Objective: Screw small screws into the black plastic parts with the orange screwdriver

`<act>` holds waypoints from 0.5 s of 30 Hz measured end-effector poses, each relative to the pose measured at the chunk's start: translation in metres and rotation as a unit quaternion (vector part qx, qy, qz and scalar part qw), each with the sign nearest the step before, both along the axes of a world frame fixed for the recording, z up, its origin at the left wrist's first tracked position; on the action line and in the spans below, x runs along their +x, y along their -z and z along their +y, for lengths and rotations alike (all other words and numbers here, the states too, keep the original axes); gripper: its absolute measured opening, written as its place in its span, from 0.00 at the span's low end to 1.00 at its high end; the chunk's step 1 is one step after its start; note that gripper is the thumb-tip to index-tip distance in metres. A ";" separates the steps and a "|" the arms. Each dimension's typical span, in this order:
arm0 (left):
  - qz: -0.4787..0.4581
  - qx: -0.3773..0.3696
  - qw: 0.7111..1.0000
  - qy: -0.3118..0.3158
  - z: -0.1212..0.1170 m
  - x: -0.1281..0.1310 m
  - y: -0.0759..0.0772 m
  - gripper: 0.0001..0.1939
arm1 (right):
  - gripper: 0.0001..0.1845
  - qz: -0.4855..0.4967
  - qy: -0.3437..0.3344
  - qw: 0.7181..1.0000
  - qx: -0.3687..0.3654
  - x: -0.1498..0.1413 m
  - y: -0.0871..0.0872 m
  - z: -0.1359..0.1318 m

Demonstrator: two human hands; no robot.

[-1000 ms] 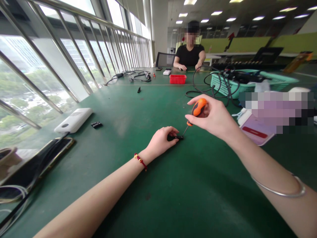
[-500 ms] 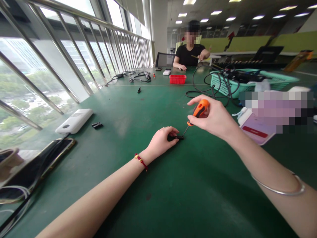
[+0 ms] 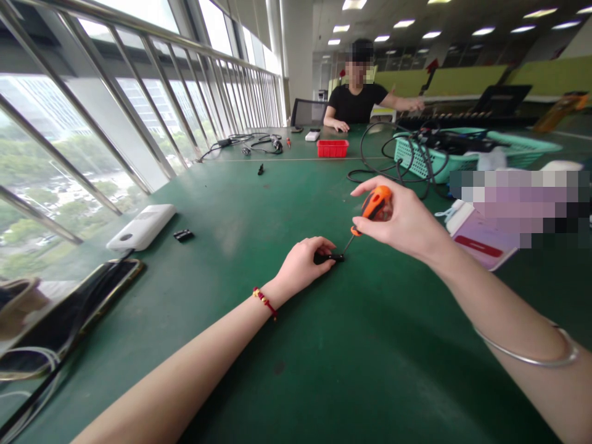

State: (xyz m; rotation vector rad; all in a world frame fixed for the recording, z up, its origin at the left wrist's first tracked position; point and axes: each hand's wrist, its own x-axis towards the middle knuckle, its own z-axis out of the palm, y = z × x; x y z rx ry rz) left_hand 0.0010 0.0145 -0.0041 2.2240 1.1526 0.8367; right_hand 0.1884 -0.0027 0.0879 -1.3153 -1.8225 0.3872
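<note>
Centre of frame: my left hand (image 3: 303, 262) pinches a small black part (image 3: 338, 258) low over the green table (image 3: 259, 370), thumb and fingers narrow on it. Right of that, my right hand (image 3: 409, 219) grips an orange-and-black screwdriver (image 3: 378, 200), shaft slanting down to the part's right end. Work looks under way, not finished; screw state too small to tell. Another black piece (image 3: 184, 235), left of centre, lies untouched.

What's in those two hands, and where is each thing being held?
The right hand holds a screwdriver by its orange-and-black handle. The left hand grips a small black piece by the end away from the screwdriver's tip.
</note>
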 end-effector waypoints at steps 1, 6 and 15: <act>0.001 0.001 1.000 0.000 0.000 0.000 0.000 0.12 | 0.20 -0.004 0.001 1.000 0.005 0.001 0.001 0.001; -0.003 -0.005 1.000 -0.001 -0.001 0.001 -0.002 0.12 | 0.17 -0.018 0.059 0.998 0.032 -0.003 0.001 -0.001; 0.002 -0.002 1.000 -0.004 -0.002 0.002 -0.004 0.12 | 0.20 0.014 -0.013 1.000 0.007 0.000 0.002 0.001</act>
